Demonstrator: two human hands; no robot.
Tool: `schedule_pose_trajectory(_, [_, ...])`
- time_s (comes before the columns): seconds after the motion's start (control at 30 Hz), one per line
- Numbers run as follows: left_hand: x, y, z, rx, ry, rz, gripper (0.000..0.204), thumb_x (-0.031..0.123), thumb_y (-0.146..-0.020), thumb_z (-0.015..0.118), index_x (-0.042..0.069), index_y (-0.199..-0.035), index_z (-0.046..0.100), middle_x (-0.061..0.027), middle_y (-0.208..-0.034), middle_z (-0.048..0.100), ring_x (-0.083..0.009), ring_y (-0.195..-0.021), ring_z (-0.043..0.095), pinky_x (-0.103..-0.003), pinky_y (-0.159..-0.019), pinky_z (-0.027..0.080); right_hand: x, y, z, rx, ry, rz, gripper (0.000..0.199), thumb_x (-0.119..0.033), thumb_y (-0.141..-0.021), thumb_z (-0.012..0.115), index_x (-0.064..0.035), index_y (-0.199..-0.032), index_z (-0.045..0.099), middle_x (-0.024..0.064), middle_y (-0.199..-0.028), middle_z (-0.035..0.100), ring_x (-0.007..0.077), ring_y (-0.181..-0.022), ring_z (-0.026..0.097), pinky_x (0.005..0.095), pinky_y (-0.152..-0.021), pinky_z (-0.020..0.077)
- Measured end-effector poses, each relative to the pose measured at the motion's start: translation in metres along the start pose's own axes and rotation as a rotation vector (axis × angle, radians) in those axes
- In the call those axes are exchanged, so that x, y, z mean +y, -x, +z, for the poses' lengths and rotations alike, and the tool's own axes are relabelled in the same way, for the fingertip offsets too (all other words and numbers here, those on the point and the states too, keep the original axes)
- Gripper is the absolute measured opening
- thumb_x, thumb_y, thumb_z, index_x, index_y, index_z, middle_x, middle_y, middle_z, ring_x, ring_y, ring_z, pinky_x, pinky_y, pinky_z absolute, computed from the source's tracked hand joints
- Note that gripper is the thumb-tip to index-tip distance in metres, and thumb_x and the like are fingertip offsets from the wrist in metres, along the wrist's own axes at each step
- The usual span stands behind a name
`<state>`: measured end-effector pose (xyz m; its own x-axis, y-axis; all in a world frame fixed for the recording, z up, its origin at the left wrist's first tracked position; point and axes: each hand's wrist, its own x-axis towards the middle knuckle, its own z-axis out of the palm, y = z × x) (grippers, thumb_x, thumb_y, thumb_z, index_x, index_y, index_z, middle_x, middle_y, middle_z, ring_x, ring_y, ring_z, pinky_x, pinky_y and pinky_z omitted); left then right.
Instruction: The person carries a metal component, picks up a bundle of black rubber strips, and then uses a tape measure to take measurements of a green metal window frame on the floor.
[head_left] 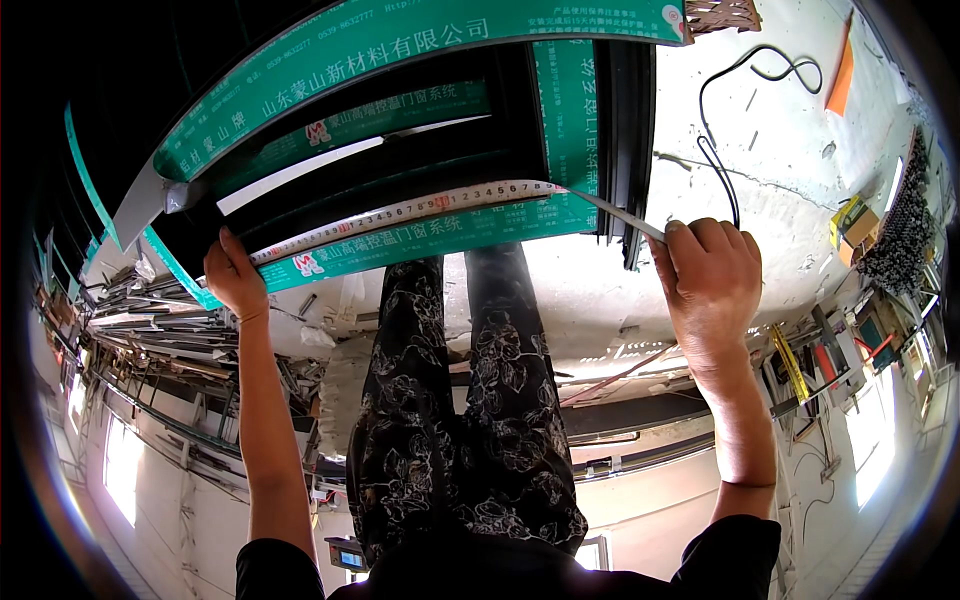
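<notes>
Two hands at work, one tape stretched between them. My left hand (236,276) is closed on the near end of the measuring tape (400,212), fingers pinching it against the lower left corner of a frame (440,232) built of dark window profiles wrapped in green protective film. My right hand (712,275) is closed around the other end of the tape, just past the frame's right edge (whether a tape case sits inside the fist I cannot tell; the fingers hide it).

Tape position: it lies flat along the frame's lower green bar, running from the left corner up and across to the right corner, then bending down off the edge into my right hand. Its numbered face is up.

Frame position: it stands in front of my legs (470,400) (dark trousers with a pale floral print), above my knees in the view. More green-filmed profiles (420,40) curve across the top of the view behind it.

Surroundings: pale concrete floor (790,150), dusty, with a black cable (725,130) looping across it just beyond my right hand and an orange strip (841,70) farther off. A pile of metal profile lengths (150,310) lies to the left. A yellow level (790,362) and mixed small tools lie at right.
</notes>
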<state>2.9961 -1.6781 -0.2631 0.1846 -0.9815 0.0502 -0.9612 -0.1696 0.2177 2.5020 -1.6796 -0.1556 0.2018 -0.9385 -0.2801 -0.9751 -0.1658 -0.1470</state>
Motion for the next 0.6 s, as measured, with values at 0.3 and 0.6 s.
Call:
schedule_pose_trajectory(0.3, [-0.0041,0.0007,-0.0003,-0.022,-0.007,-0.011,0.030,0.021,-0.096,0.052,0.000,-0.077,0.063,-0.0149,-0.073,0.061,-0.0335,-0.066,0.056,-0.042,-0.058,0.043,-0.0001,0.0003,-0.0017,-0.045,0.011,0.011,0.021,-0.017,-0.068,0.077,-0.0075,-0.074,0.059,0.0038,-0.064,0.049,0.0193,-0.059,0.050,0.0341,-0.056,0.0384])
schedule_pose_trajectory(0.6, [-0.0064,0.0008,0.0006,-0.013,-0.008,0.004,0.030,0.021,-0.096,0.052,0.000,-0.079,0.064,-0.0149,-0.073,0.061,-0.0330,-0.066,0.056,-0.042,-0.058,0.043,-0.0015,-0.0008,-0.0008,-0.032,0.007,0.009,0.023,-0.017,-0.067,0.077,-0.0090,-0.070,0.056,0.0033,-0.063,0.047,0.0193,-0.059,0.049,0.0342,-0.056,0.0381])
